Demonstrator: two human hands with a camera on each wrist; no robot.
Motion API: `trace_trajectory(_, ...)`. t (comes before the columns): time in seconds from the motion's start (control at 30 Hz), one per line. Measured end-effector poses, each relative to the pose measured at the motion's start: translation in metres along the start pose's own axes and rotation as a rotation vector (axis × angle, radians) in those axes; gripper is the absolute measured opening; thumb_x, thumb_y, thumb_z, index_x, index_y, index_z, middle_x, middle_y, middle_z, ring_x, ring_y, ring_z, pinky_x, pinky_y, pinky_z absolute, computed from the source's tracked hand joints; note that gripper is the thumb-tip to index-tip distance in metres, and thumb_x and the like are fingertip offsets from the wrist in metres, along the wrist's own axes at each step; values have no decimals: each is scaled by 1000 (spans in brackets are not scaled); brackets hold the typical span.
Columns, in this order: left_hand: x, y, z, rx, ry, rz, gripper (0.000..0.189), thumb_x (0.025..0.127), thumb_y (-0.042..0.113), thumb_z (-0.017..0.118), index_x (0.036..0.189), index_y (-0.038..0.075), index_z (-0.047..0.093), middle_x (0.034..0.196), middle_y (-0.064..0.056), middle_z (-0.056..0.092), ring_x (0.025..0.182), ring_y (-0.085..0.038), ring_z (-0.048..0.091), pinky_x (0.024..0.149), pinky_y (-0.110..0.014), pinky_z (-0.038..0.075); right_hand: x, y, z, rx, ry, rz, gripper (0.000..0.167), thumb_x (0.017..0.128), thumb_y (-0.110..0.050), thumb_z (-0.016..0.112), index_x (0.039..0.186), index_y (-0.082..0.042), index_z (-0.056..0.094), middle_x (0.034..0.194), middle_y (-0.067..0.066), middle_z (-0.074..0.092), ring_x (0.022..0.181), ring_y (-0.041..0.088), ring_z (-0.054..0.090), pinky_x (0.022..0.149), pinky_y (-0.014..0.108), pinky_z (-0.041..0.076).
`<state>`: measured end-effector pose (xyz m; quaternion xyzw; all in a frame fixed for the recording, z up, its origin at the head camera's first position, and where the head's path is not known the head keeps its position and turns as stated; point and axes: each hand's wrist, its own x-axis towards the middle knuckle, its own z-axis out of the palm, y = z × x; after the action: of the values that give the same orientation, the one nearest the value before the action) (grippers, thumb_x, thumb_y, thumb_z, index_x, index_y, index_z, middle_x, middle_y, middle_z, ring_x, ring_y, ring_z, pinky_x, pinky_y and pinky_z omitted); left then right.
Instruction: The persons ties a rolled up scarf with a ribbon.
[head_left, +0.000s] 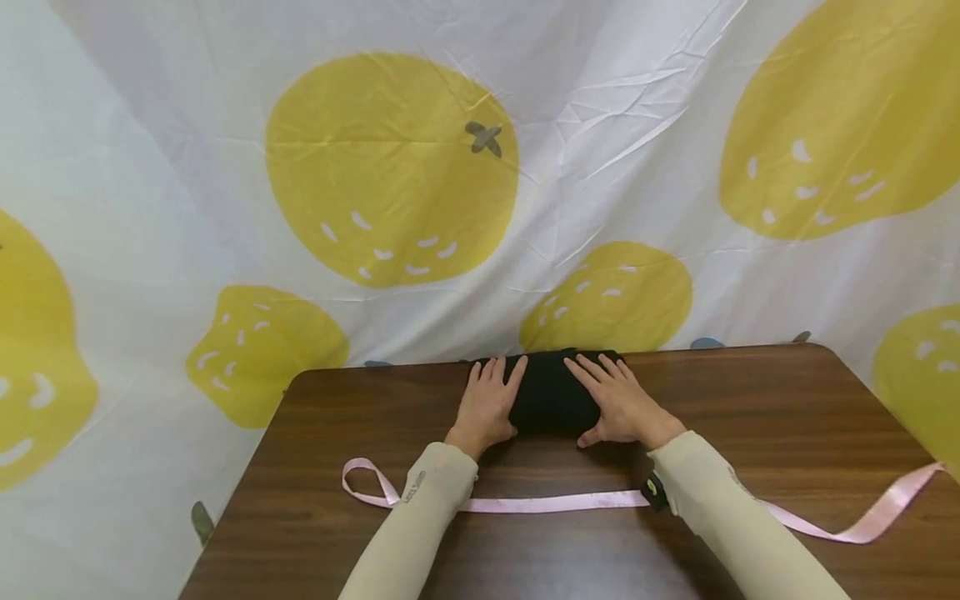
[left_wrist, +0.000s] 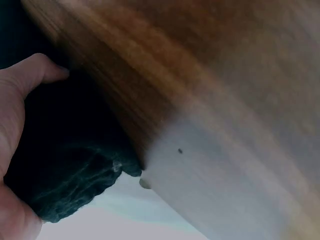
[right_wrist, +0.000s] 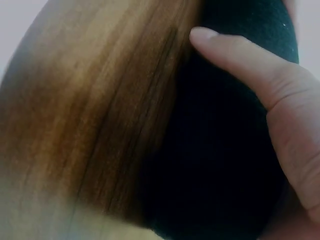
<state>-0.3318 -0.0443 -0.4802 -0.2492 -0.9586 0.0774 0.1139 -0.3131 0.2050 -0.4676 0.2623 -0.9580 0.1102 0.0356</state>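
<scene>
A black cloth bundle (head_left: 553,396), folded or rolled into a thick block, lies at the far edge of the table. My left hand (head_left: 486,408) rests over its left end, fingers stretched across the top and thumb along the near side. On the right end lies my right hand (head_left: 617,404), its fingers spread straight toward the middle and its thumb low at the near side. In the left wrist view the cloth (left_wrist: 75,145) shows a wrinkled, ragged-looking end beside the thumb. The right wrist view shows the thumb laid across the dark fabric (right_wrist: 225,130).
A pink satin ribbon (head_left: 555,503) runs across the brown wooden table (head_left: 360,433) under both forearms, looped at its left end and twisting toward the right edge. Behind the table hangs a white curtain (head_left: 600,150) printed with yellow fruit.
</scene>
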Motion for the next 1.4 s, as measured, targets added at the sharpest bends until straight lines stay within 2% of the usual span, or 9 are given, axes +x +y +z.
trace_trajectory(0.2, 1, 3, 5, 5, 50, -12, 117, 67, 55, 87, 156, 17, 22, 144, -14, 49, 134, -29, 46, 114, -47, 32, 3, 6, 0, 28, -25, 2, 129, 58, -49, 93, 158, -11, 20, 160, 20, 27, 141, 52, 26, 111, 68, 19)
trace_trajectory(0.37, 3, 1, 5, -2, 73, -20, 112, 66, 55, 87, 154, 18, 27, 137, -11, 54, 128, -28, 51, 111, -45, 36, 8, 7, 2, 14, -12, -1, 131, 57, -38, 96, 157, -8, 17, 159, 24, 26, 139, 51, 31, 108, 68, 25)
trace_trajectory(0.63, 4, 0, 5, -5, 72, -35, 107, 68, 55, 85, 152, 19, 30, 135, -9, 57, 125, -26, 54, 109, -43, 38, 15, 5, 7, -32, 46, 24, 117, 62, -16, 94, 154, -1, 23, 150, 31, 38, 134, 48, 41, 107, 64, 32)
trace_trajectory(0.93, 5, 0, 8, -18, 155, -32, 102, 67, 51, 88, 149, 18, 37, 129, -9, 61, 118, -26, 59, 104, -42, 42, 17, 6, 11, -118, 193, 3, 99, 61, -16, 91, 145, 1, 42, 131, 26, 60, 115, 43, 59, 98, 63, 41)
trace_trajectory(1.2, 4, 2, 8, -26, 180, -37, 99, 67, 49, 88, 147, 18, 39, 127, -8, 62, 117, -25, 60, 102, -42, 43, 17, 5, 10, -118, 217, 3, 94, 60, -15, 92, 141, 1, 48, 129, 23, 63, 112, 40, 62, 96, 63, 43)
trace_trajectory(1.4, 5, 0, 8, -9, 174, -25, 98, 67, 50, 88, 146, 17, 39, 126, -8, 62, 116, -25, 60, 100, -42, 44, 16, 7, 11, -145, 215, -3, 92, 61, -16, 92, 140, 1, 47, 126, 22, 64, 111, 41, 62, 96, 62, 43)
